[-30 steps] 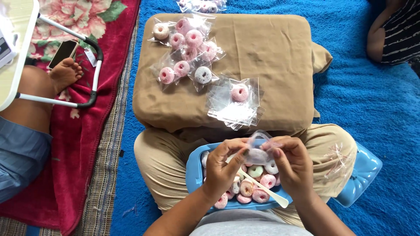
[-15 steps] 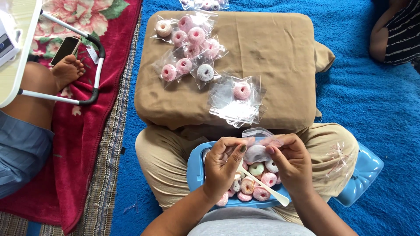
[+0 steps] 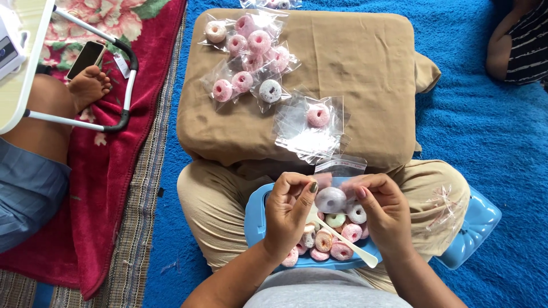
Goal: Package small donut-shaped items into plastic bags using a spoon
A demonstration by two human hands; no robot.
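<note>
The left hand (image 3: pixel 291 214) and the right hand (image 3: pixel 381 212) pinch the two sides of a small clear crinkly plastic bag (image 3: pixel 337 182) above the lap, fingertips closed on its film. A pale lilac sugar-dusted ring-shaped sweet (image 3: pixel 330 199) sits inside the bag between the thumbs. Below the hands, a light blue smooth plastic tray (image 3: pixel 254 219) rests on the lap, holding more grainy pink, white and green ring sweets (image 3: pixel 342 234) and a slim white plastic spoon (image 3: pixel 357 252). Ahead lies a tan fabric cushion (image 3: pixel 354 68), soft and rounded at its corners, bearing a cluster of filled glossy bags (image 3: pixel 251 57) and a stack of flat empty bags (image 3: pixel 305 137). A fuzzy blue blanket (image 3: pixel 485 125) covers the floor.
</note>
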